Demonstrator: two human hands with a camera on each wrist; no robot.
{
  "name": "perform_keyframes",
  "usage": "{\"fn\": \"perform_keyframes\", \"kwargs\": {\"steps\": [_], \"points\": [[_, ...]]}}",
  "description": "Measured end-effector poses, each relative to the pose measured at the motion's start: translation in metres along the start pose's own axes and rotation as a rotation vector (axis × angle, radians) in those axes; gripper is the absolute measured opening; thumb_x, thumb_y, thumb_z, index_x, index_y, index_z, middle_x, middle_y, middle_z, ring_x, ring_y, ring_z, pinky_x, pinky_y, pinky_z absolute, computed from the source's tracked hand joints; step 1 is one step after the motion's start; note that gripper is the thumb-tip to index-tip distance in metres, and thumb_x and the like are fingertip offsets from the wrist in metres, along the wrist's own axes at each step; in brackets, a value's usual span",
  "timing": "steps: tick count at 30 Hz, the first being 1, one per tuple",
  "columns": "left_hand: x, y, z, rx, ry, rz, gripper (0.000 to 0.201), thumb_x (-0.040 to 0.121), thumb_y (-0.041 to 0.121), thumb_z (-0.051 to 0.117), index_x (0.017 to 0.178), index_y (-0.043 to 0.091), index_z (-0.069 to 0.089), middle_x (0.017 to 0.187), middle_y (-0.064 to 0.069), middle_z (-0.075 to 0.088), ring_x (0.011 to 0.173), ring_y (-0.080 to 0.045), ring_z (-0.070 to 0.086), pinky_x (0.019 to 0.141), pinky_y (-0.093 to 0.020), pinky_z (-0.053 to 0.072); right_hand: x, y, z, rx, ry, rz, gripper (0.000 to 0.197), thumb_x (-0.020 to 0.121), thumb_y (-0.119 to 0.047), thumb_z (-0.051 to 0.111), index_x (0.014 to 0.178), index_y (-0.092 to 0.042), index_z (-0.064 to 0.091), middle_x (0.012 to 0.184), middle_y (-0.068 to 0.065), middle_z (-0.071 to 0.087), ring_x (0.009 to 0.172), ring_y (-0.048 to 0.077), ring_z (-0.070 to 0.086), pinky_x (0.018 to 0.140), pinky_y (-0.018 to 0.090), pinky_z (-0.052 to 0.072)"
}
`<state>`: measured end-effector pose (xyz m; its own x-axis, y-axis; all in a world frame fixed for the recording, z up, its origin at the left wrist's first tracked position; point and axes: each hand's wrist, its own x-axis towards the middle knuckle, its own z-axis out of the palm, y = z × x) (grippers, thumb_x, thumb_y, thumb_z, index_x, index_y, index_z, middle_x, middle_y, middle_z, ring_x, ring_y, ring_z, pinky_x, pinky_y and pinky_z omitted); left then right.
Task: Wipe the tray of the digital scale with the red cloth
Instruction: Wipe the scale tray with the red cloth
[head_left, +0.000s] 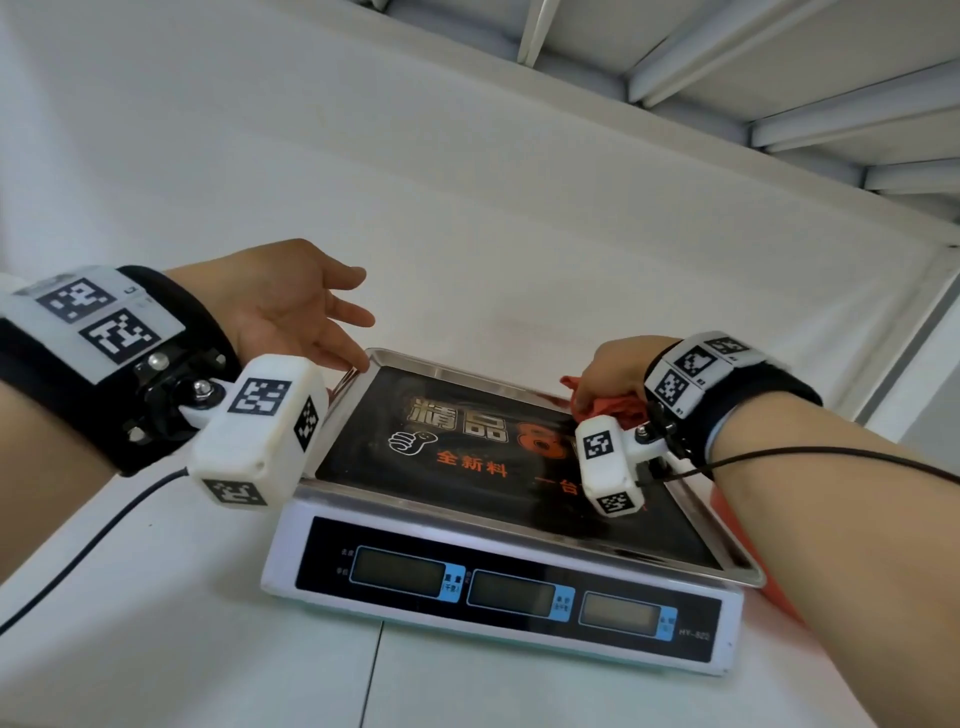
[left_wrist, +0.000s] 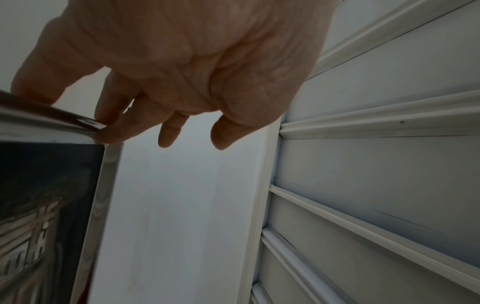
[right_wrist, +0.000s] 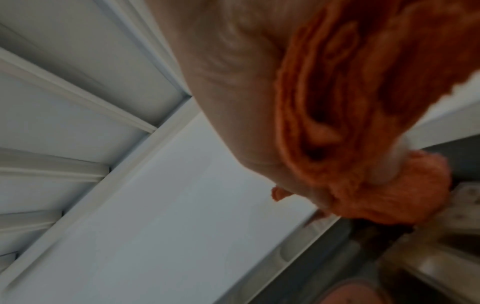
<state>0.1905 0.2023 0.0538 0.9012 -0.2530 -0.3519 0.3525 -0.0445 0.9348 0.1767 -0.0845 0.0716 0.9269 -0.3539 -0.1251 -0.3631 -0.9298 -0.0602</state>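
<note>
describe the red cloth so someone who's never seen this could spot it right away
Find the digital scale on the white table, then its steel tray. At the tray's far right corner the right hand grips a bunched red cloth, the only soft, fuzzy red thing there.

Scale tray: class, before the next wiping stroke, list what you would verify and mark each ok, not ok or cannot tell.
1. Red cloth gripped by the right hand: ok.
2. Cloth down at the far right of the tray: ok.
3. Left hand steadies the tray; fingers touch its far left corner: ok.
4. Tray sits level on the digital scale: cannot tell.
5. Tray's dark printed surface free of objects along the stroke: ok.
6. Scale displays off: cannot tell.
</note>
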Motion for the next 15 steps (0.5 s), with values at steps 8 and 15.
{"fn": "perform_keyframes", "kwargs": {"steps": [8, 15], "points": [[0.002, 0.006, 0.015, 0.023, -0.011, -0.026, 0.062, 0.095, 0.048, 0.044, 0.142, 0.008, 0.04, 0.144, -0.036, 0.036, 0.14, -0.042, 0.026, 0.103, -0.064, 0.026, 0.01, -0.023, 0.003, 0.441, -0.208, -0.076, 0.016, 0.089, -0.014, 0.068, 0.101, -0.005, 0.062, 0.108, 0.015, 0.067, 0.094, 0.027, 0.066, 0.099, 0.043, 0.053], [0.009, 0.011, 0.026, 0.083, 0.014, -0.055, 0.066, 0.092, 0.054, 0.045, 0.139, 0.007, 0.041, 0.143, -0.039, 0.032, 0.133, -0.048, 0.033, 0.103, -0.058, 0.032, -0.003, -0.025, -0.003, -0.121, -0.034, -0.124, 0.011, 0.094, -0.019, 0.059, 0.087, -0.01, 0.059, 0.082, 0.0, 0.054, 0.087, 0.02, 0.056, 0.074, 0.028, 0.046]]}}
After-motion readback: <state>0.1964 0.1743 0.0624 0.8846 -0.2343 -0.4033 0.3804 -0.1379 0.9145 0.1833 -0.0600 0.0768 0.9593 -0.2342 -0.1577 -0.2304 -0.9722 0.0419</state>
